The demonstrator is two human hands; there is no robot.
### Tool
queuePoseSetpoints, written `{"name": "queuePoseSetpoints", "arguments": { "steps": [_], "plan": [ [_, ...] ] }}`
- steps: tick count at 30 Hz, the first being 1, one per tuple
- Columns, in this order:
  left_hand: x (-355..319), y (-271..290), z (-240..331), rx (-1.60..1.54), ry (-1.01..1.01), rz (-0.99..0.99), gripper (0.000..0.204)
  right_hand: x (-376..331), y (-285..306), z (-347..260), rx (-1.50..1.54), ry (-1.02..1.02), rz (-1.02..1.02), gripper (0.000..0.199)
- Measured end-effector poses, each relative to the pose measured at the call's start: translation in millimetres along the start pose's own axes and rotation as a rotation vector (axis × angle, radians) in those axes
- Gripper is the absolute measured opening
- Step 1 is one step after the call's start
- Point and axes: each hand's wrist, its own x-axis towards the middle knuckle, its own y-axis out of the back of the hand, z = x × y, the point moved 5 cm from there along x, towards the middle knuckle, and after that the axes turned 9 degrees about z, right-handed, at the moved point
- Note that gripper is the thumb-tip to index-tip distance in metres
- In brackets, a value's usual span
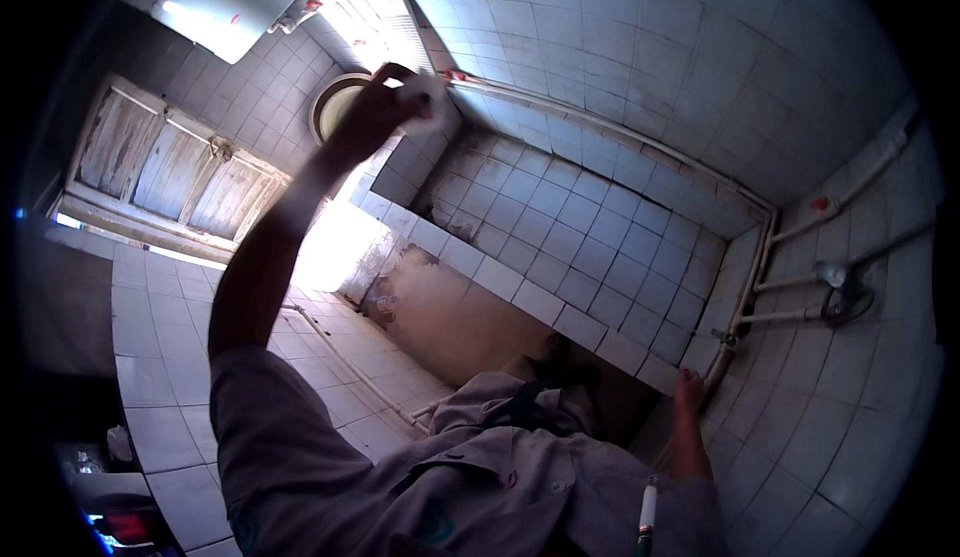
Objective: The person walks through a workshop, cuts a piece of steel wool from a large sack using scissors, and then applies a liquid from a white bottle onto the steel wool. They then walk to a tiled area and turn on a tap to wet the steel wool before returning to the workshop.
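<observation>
My left arm reaches up and far across to the far left end of a tiled trough [520,302]. My left hand [392,107] is closed on a whitish, blurred thing [430,105], too smeared to tell its kind. Near the trough's right corner, my right hand [690,387] is held low with its fingers curled. It is beside the tiled ledge and a pipe [722,365] with a small tap. Whether those fingers grip anything is hidden.
A water pipe [620,132] runs along the tiled wall behind the trough. More pipes with a round metal fitting [845,292] stick out at right. A round, pale-bottomed basin [330,107], a white tank [225,7] and a worn wooden door [170,172] are at far left.
</observation>
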Motion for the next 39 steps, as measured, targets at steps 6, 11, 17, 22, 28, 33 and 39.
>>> {"name": "queuePoseSetpoints", "arguments": {
  "steps": [6,11,17,22,28,33,39],
  "plan": [
    [-2.5,-141.6,13.6,-0.167,0.226,-0.343,0.037,-43.7,35.0,17.2,0.102,-0.207,-0.054,0.033],
    [4.0,-175.2,10.4,-0.072,0.033,-0.412,0.039,-61.4,31.9,12.9,0.199,-0.357,-0.079,0.030],
    [19.4,-178.7,9.4,0.067,-0.042,-0.447,0.038,-68.5,43.2,-18.0,0.208,-0.365,-0.099,0.031],
    [26.7,-176.2,13.5,0.141,-0.069,-0.471,0.039,-64.2,35.3,-8.2,0.192,-0.322,-0.088,0.032],
    [30.0,-174.9,10.0,0.239,-0.070,-0.532,0.043,-60.8,26.4,1.2,0.197,-0.352,-0.112,0.025],
    [29.9,-173.8,8.2,0.288,-0.042,-0.523,0.037,-62.6,28.1,-10.2,0.259,-0.356,-0.123,0.029],
    [32.4,-174.3,14.1,0.293,0.010,-0.556,0.035,-65.3,25.9,-9.9,0.277,-0.309,-0.134,0.024]
  ]
}}
